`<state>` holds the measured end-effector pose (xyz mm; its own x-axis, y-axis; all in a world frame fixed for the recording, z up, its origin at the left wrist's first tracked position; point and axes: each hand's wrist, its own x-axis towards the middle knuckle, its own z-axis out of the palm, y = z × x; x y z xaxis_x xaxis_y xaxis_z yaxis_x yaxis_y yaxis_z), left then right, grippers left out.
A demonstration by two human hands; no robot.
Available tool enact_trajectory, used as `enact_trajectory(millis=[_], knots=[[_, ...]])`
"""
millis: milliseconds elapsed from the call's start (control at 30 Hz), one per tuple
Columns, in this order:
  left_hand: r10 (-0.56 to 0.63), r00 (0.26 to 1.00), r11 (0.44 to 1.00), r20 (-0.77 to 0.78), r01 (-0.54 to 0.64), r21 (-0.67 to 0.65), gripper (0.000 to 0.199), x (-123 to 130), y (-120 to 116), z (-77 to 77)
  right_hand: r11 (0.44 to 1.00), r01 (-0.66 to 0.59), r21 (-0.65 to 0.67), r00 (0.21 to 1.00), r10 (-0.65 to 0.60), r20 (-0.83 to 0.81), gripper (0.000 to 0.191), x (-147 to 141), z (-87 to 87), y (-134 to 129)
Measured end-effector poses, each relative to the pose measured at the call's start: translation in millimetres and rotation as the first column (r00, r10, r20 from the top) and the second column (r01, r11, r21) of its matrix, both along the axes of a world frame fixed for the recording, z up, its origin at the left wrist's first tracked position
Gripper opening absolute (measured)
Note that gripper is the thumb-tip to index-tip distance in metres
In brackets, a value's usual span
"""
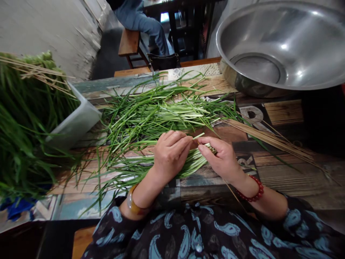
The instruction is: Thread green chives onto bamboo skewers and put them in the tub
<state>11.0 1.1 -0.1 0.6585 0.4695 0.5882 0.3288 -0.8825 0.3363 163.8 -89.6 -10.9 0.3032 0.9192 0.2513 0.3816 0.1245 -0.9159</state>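
My left hand [171,154] is closed in a pinch around a garlic chive [198,136], whose pale cut end sticks out past the fingertips. My right hand [221,156], fingertips almost meeting the left, is closed on a thin bamboo skewer [234,192]; its tail slants down toward my body. Below both hands lies a bunch of garlic chives [195,162], white stems to the right and green leaves trailing left. Whether the skewer passes through these stems is hidden by my fingers. Beyond the hands spreads a larger loose heap of chives [161,111].
Loose bamboo skewers [269,138] lie on the plank-patterned table [291,180] to the right. A big steel basin [258,68] stands at the far right. At left, a white plastic bin [81,115] holds chives with skewers on top. A seated person's leg [145,21] shows beyond the table.
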Motion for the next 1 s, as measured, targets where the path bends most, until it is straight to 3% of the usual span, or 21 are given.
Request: enact_trajectory(millis=[167, 267, 367, 500, 667, 800, 1000], knots=[[-0.022, 0.999, 0.996, 0.03, 0.024, -0.084, 0.005, 0.0, -0.2, 1.3, 1.0, 0.022, -0.02, 1.0, -0.022, 0.009, 0.013, -0.6, -0.9, -1.0], [-0.028, 0.999, 0.993, 0.031, 0.031, -0.11, 0.006, -0.2, -0.1, 3.6, 0.998, 0.05, -0.043, 0.996, -0.053, -0.072, 0.012, -2.5, -4.0, -1.2], [-0.026, 1.0, 0.993, 0.008, 0.027, -0.115, 0.007, -0.7, -0.1, 5.0, 0.997, 0.054, -0.054, 0.98, -0.063, -0.187, 0.03, -4.2, -7.0, -2.5], [-0.041, 0.999, 0.99, 0.001, 0.041, -0.134, 0.006, -1.7, 0.6, 4.9, 0.999, 0.019, -0.041, 0.985, -0.025, -0.17, 0.048, -3.5, -7.3, -4.8], [-0.071, 0.997, 0.991, -0.022, 0.068, -0.118, 0.006, -1.4, 1.4, 5.0, 1.0, 0.006, -0.018, 0.993, -0.008, -0.114, 0.039, -1.3, -4.3, -3.4], [-0.168, 0.986, 0.979, -0.017, 0.165, -0.122, 0.007, -0.8, 1.8, 4.8, 0.999, 0.036, 0.012, 0.997, -0.035, -0.069, 0.028, -0.3, -4.0, -1.4], [-0.139, 0.99, 0.938, -0.011, 0.128, -0.323, 0.014, -4.8, 4.8, 6.9, 0.999, 0.042, 0.018, 0.999, -0.042, 0.027, 0.018, 4.1, -2.9, -3.0]])
